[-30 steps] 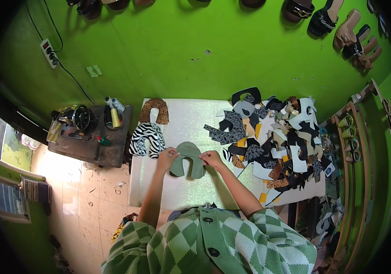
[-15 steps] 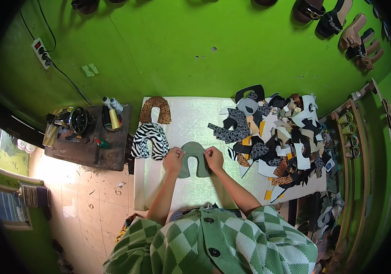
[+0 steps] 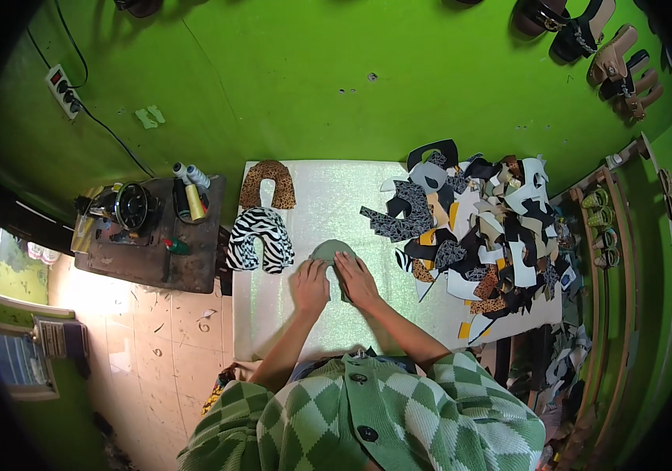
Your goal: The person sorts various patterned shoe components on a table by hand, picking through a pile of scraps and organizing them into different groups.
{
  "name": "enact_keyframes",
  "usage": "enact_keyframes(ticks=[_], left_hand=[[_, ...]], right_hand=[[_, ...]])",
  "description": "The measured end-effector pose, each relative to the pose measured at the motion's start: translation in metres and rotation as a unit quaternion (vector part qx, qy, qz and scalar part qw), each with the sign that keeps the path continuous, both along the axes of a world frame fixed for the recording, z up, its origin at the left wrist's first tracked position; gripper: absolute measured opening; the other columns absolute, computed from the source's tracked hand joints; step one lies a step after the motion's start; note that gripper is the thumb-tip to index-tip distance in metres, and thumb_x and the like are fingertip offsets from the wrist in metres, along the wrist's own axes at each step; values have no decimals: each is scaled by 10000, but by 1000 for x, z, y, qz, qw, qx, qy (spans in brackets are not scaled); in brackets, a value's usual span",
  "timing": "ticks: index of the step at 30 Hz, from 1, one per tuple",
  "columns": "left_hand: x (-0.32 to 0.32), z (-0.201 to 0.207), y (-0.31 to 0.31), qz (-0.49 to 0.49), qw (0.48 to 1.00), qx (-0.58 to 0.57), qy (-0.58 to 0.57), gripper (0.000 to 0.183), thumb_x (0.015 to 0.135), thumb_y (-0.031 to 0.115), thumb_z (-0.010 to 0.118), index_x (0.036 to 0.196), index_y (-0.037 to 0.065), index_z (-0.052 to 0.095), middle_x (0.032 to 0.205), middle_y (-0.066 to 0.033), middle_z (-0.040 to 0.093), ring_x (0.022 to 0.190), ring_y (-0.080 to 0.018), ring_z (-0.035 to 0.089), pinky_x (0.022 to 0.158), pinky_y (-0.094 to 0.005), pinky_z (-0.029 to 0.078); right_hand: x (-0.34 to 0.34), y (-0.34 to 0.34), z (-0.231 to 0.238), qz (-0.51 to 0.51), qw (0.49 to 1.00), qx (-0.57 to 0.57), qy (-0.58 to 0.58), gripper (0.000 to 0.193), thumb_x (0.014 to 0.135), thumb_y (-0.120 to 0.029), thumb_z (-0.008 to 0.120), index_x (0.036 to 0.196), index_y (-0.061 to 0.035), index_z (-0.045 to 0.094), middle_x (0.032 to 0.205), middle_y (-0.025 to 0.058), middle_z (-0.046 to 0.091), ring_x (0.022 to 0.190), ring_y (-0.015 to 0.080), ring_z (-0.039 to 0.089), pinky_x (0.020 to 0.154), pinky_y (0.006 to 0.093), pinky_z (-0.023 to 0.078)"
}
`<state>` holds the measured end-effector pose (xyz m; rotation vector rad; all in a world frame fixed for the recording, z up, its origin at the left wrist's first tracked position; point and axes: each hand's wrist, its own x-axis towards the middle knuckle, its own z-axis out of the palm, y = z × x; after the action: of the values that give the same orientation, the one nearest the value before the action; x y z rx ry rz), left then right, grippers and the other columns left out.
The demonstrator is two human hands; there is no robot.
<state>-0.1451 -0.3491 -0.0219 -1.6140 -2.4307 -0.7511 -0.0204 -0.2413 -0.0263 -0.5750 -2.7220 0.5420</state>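
A green U-shaped shoe-upper piece (image 3: 328,250) lies on the white-covered table (image 3: 391,314) in front of me, its curved top pointing away. My right hand (image 3: 357,282) lies over its right side, fingers stretched out and pressing on the top. Against its left side rests my left hand (image 3: 312,289), palm down with fingers extended toward the curve. Both hands hide most of the two legs. Left of them sit a zebra-print U-shaped piece (image 3: 256,220) and, behind it, a leopard-print one (image 3: 251,190).
A heap of cut material scraps (image 3: 462,255) covers the table's right side. To the left, a sewing machine (image 3: 129,206) and thread cones (image 3: 195,202) stand on a dark table (image 3: 147,263). Sandals (image 3: 611,55) hang on the green wall (image 3: 273,86); a wooden rack (image 3: 625,259) stands right.
Both hands have moved inward from the edges of the green piece, now lying over it instead of pinching its sides. The view has shifted slightly.
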Motion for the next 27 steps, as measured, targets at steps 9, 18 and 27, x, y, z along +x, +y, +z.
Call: enact_keyframes(ticks=[9, 18, 27], left_hand=[[0, -3, 1, -60, 997, -36, -43, 497, 833, 112, 540, 1318, 15, 486, 1372, -131, 488, 1337, -287, 387, 1070, -424, 309], [-9, -14, -5, -103, 980, -169, -18, 652, 910, 286, 507, 1465, 11, 302, 1554, -131, 247, 1440, -270, 219, 1134, -423, 226], [-10, -16, -1, -104, 980, -170, -32, 684, 926, 371, 482, 1471, 8, 283, 1550, -168, 231, 1443, -294, 200, 1129, -443, 213]], right_hand=[[0, -4, 2, 8, 999, 22, -37, 534, 901, -136, 485, 1398, 35, 389, 1496, 167, 343, 1387, 306, 328, 1143, 434, 262], [6, 1, 0, 28, 996, 4, -82, 597, 941, -259, 469, 1447, 15, 310, 1545, 145, 247, 1427, 286, 242, 1160, 463, 199], [2, 3, -1, 8, 991, 8, -135, 636, 943, -336, 452, 1484, -55, 269, 1570, 86, 211, 1446, 243, 199, 1151, 529, 142]])
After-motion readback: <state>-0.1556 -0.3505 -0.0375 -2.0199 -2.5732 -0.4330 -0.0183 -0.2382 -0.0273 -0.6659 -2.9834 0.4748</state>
